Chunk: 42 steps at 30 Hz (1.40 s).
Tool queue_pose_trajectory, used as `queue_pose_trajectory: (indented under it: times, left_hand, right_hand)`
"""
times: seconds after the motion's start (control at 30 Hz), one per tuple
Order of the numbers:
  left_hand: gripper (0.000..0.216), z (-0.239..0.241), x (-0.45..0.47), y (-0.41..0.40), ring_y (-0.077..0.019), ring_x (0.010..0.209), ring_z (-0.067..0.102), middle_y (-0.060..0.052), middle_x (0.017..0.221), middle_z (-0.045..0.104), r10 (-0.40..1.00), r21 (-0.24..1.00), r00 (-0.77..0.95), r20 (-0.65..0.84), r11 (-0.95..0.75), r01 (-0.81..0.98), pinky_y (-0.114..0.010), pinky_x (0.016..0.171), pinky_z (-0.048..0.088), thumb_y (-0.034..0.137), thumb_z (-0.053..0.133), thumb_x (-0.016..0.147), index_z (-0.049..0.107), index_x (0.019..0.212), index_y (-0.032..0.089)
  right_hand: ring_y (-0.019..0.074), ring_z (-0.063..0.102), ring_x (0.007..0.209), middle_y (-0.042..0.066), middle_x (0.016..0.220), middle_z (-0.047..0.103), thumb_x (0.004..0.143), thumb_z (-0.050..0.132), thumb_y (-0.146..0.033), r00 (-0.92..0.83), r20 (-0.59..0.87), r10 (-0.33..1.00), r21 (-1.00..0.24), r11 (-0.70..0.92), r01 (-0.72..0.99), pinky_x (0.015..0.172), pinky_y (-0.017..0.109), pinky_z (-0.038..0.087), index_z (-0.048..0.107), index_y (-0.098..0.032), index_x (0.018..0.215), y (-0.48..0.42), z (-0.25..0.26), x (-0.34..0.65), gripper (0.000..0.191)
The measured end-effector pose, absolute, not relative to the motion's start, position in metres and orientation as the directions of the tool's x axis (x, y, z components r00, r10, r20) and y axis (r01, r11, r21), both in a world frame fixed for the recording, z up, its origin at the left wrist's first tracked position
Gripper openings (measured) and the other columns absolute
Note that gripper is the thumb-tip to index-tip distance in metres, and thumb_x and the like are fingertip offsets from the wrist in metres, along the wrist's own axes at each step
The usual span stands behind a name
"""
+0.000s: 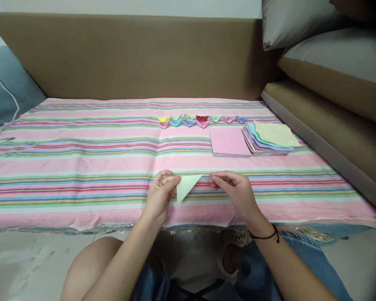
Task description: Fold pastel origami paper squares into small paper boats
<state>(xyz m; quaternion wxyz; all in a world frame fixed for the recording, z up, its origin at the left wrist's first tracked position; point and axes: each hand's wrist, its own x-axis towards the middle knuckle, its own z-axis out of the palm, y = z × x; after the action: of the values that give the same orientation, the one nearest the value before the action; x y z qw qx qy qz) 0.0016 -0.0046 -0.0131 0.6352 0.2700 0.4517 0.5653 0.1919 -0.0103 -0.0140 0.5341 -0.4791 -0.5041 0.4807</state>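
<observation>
A pale green sheet of paper, folded into a triangle, is held just above the striped cloth. My left hand pinches it between thumb and fingers at its upper left corner, and one point hangs downward. To the right, my right hand has thumb and forefinger drawn together near the triangle's right tip. A small gap shows between those fingertips and the paper, and nothing is visible in them.
Small folded paper boats in several colours stand in two rows farther back. Right of them lie a pink paper stack and a fanned stack with a yellow sheet on top. Cushions rise at the right; a brown backrest is behind.
</observation>
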Motion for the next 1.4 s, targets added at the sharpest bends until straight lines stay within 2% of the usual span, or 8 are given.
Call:
queue_pose_trajectory:
  times: [0.13, 0.23, 0.47, 0.77, 0.97, 1.07, 1.2, 1.4]
  left_hand:
    - [0.042, -0.016, 0.005, -0.005, -0.0097, 0.061, 0.06, 0.003, 0.072, 0.064, 0.936, 0.779, -0.009, -0.351, 0.287, -0.558, -0.019, 0.055, 0.049, 0.022, 0.082, 0.055, 0.049, 0.081, 0.018]
    - [0.038, -0.017, 0.01, -0.007, -0.0078, 0.061, 0.06, 0.004, 0.07, 0.062, 0.943, 0.765, 0.024, -0.332, 0.284, -0.578, -0.019, 0.061, 0.051, 0.023, 0.081, 0.057, 0.05, 0.077, 0.018]
    - [0.032, -0.018, 0.019, -0.012, -0.0064, 0.066, 0.059, 0.004, 0.072, 0.059, 0.946, 0.769, 0.104, -0.308, 0.312, -0.558, -0.018, 0.068, 0.051, 0.024, 0.082, 0.058, 0.056, 0.074, 0.016]
    - [0.013, -0.025, 0.026, -0.015, -0.0138, 0.072, 0.06, 0.0, 0.075, 0.063, 0.999, 0.98, 0.027, -0.022, 0.027, -0.197, -0.024, 0.068, 0.049, 0.028, 0.068, 0.075, 0.061, 0.081, 0.018]
    - [0.012, -0.023, 0.026, -0.017, -0.0211, 0.1, 0.058, -0.006, 0.104, 0.063, 0.986, 0.985, -0.022, 0.163, -0.162, 0.062, -0.028, 0.079, 0.048, 0.025, 0.065, 0.077, 0.07, 0.088, 0.023]
    - [0.014, -0.02, 0.026, -0.019, -0.022, 0.102, 0.058, -0.006, 0.104, 0.064, 0.973, 0.964, -0.006, 0.23, -0.227, 0.141, -0.03, 0.082, 0.048, 0.023, 0.065, 0.078, 0.072, 0.089, 0.026]
    - [0.016, -0.016, 0.027, -0.021, -0.0221, 0.096, 0.06, -0.006, 0.099, 0.068, 0.969, 0.947, 0.033, 0.245, -0.247, 0.208, -0.034, 0.086, 0.047, 0.023, 0.064, 0.079, 0.072, 0.092, 0.025]
    - [0.023, -0.019, 0.026, -0.021, -0.0228, 0.093, 0.062, -0.007, 0.103, 0.066, 0.987, 0.979, 0.043, 0.153, -0.157, 0.128, -0.034, 0.083, 0.05, 0.03, 0.069, 0.074, 0.07, 0.096, 0.022]
  right_hand:
    - [0.0127, 0.057, 0.049, 0.003, 0.056, 0.066, 0.066, 0.075, -0.035, -0.012, 0.03, 0.999, -1.0, 0.03, 0.003, 0.048, 0.026, 0.05, 0.069, -0.017, 0.063, -0.015, -0.015, 0.187, 0.019]
    - [0.0116, 0.054, 0.043, 0.002, 0.051, 0.064, 0.069, 0.072, -0.039, -0.041, 0.011, 0.999, -1.0, 0.01, -0.003, 0.043, 0.025, 0.048, 0.067, -0.017, 0.059, -0.018, -0.015, 0.18, 0.024]
    - [0.0198, 0.068, 0.078, 0.004, 0.087, 0.073, 0.076, 0.065, -0.04, -0.092, 0.055, 0.994, -0.989, 0.042, -0.14, 0.072, 0.034, 0.057, 0.072, -0.023, 0.091, -0.015, -0.017, 0.173, 0.023]
    - [0.0208, 0.067, 0.077, 0.004, 0.083, 0.073, 0.071, 0.071, -0.038, -0.069, -0.083, 0.994, -0.967, -0.097, -0.234, 0.071, 0.035, 0.056, 0.074, -0.022, 0.087, -0.02, -0.02, 0.169, 0.023]
    - [0.0216, 0.067, 0.084, 0.004, 0.089, 0.073, 0.066, 0.074, -0.036, -0.03, -0.106, 0.994, -0.957, -0.11, -0.267, 0.074, 0.034, 0.056, 0.073, -0.021, 0.085, -0.019, -0.019, 0.167, 0.024]
    - [0.0223, 0.067, 0.087, 0.005, 0.091, 0.073, 0.066, 0.074, -0.035, -0.015, -0.094, 0.995, -0.959, -0.095, -0.265, 0.076, 0.035, 0.056, 0.073, -0.021, 0.084, -0.018, -0.02, 0.167, 0.024]
    - [0.0209, 0.067, 0.081, 0.004, 0.087, 0.073, 0.065, 0.075, -0.034, 0.008, -0.097, 0.995, -0.962, -0.092, -0.257, 0.073, 0.034, 0.057, 0.073, -0.021, 0.082, -0.017, -0.021, 0.168, 0.022]
    - [0.0192, 0.068, 0.075, 0.003, 0.08, 0.073, 0.066, 0.075, -0.033, -0.019, -0.102, 0.995, -0.96, -0.104, -0.262, 0.071, 0.033, 0.057, 0.073, -0.021, 0.081, -0.018, -0.024, 0.167, 0.019]
